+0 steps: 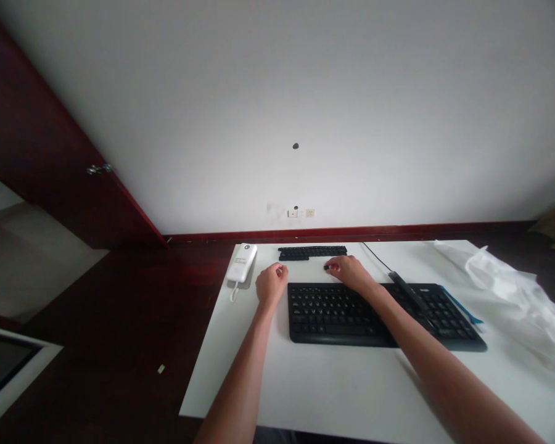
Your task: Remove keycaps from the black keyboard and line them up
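On a white table, crosswise in the middle, a black keyboard, partly hidden under the right forearm. Just beyond its far edge, the right hand, with thumb and fingers pinched on a small black piece; impossible to tell whether touching the tabletop or slightly above. Farther off, near the far edge of the table, tight rows of black keycap-like pieces, shorter on the near side. Just left of the keyboard's far left corner, the left hand, with fingers curled toward the thumb; cannot tell whether grasping anything. At far left, a white device with a looped strap on its near end. Across the keyboard's right part, a slanting dark bar, beside a thin cord toward the far edge. On the right, crumpled translucent plastic.
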`<state>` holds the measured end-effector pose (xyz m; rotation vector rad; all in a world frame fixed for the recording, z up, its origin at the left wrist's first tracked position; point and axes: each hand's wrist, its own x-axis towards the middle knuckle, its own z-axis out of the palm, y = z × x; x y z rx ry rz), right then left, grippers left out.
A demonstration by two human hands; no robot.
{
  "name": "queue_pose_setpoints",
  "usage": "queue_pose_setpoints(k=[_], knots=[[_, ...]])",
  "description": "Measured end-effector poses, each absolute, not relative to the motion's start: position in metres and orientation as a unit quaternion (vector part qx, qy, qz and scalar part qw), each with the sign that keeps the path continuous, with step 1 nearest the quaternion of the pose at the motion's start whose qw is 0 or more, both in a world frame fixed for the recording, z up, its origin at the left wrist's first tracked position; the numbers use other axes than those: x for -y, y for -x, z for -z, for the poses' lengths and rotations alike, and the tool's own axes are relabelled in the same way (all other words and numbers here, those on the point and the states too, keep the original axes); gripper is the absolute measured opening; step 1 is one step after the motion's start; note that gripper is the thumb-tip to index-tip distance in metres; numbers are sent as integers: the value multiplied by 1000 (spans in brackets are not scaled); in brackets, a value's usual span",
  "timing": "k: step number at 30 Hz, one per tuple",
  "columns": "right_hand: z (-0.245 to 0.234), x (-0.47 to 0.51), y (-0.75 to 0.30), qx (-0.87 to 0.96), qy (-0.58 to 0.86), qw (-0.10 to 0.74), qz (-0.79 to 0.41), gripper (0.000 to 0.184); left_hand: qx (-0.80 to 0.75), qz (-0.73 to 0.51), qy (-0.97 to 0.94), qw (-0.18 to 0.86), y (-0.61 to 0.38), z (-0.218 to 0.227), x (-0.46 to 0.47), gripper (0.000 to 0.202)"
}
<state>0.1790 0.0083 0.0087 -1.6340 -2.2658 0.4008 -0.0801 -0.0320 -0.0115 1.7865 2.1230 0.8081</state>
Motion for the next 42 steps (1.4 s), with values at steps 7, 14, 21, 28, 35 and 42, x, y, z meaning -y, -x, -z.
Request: queue_pose_setpoints(k=[7, 14, 21, 28, 35, 42], knots=[[-4, -2, -186, 751, 628, 158, -130, 20, -735, -277, -607, 125, 80, 14, 30, 23], [-4, -2, -175, 740, 642, 155, -131, 15, -731, -278, -611, 123, 80, 13, 31, 23], [-2, -20, -154, 731, 653, 150, -130, 15, -729, -277, -613, 130, 80, 12, 31, 24], [2, -31, -141, 723, 662, 148, -129, 17, -726, -277, -615, 134, 81, 11, 32, 24], [2, -34, -134, 705, 679, 156, -131, 17, -732, -275, -609, 128, 80, 12, 30, 24], [1, -34, -127, 689, 694, 163, -133, 19, -728, -277, -615, 122, 80, 12, 31, 25]])
